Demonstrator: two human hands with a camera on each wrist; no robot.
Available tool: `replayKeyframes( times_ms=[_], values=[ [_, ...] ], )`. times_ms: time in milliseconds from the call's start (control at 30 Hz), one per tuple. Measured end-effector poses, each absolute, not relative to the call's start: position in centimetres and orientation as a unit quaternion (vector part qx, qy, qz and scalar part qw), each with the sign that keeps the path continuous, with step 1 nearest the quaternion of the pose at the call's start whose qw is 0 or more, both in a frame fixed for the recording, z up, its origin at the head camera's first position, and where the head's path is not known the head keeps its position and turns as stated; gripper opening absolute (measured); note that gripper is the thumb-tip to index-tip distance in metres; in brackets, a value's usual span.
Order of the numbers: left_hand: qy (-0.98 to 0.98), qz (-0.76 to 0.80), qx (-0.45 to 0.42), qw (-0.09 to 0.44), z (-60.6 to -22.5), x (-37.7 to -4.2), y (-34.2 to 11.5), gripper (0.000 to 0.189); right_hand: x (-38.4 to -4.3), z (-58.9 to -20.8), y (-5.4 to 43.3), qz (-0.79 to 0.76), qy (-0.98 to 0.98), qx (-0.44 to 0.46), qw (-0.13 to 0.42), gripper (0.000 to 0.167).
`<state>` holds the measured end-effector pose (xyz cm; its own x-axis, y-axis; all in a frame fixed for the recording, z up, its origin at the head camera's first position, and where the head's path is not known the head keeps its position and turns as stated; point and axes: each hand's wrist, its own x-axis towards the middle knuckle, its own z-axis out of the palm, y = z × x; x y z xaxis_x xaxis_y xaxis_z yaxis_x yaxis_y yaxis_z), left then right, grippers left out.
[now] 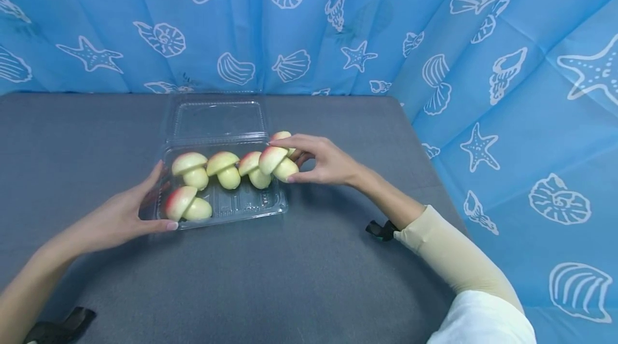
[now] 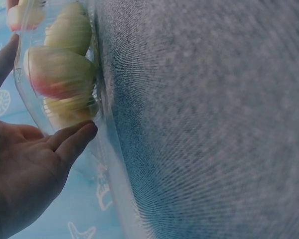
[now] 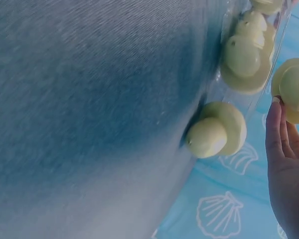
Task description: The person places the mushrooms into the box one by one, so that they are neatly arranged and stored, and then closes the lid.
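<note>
An open clear plastic container (image 1: 232,218) holds several pale yellow mushroom-shaped pieces (image 1: 228,177), some with reddish caps. My left hand (image 1: 118,215) holds the container's left end, with the thumb at the front corner and the fingers along the side. The left wrist view shows those fingers (image 2: 72,142) against the clear wall. My right hand (image 1: 323,161) pinches a mushroom-shaped piece (image 1: 275,161) above the container's right edge. Behind it, a further mushroom-shaped piece (image 3: 214,130) rests on the table outside the container, partly hidden by the right hand in the head view.
The container's hinged lid (image 1: 219,118) lies back toward the rear of the grey table (image 1: 299,279). A blue curtain (image 1: 318,27) with white sea shapes hangs behind and to the right. Dark straps (image 1: 381,230) are near both forearms.
</note>
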<state>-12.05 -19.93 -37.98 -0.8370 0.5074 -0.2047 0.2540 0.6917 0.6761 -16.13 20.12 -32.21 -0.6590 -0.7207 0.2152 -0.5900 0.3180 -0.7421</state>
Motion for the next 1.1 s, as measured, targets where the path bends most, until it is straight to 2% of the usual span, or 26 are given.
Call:
replayKeyframes(
  times_ms=[100,333,767,1100],
  values=[
    [0.899,0.331,0.211,0.193,-38.0,-12.0,-19.9,0.126,-15.8,-31.7,19.4,-0.423,0.807,-0.403,0.085,0.066],
    [0.897,0.337,0.213,0.193,-38.0,-11.9,-20.0,0.126,-17.0,-34.2,19.0,-0.431,0.798,-0.411,0.089,0.074],
    [0.897,0.334,0.215,0.192,-37.9,-11.9,-19.9,0.126,-16.8,-35.1,16.6,-0.427,0.787,-0.434,0.104,0.076],
    [0.899,0.330,0.210,0.197,-37.8,-12.0,-19.8,0.127,-16.7,-35.8,15.0,-0.434,0.765,-0.460,0.119,0.070]
  ],
)
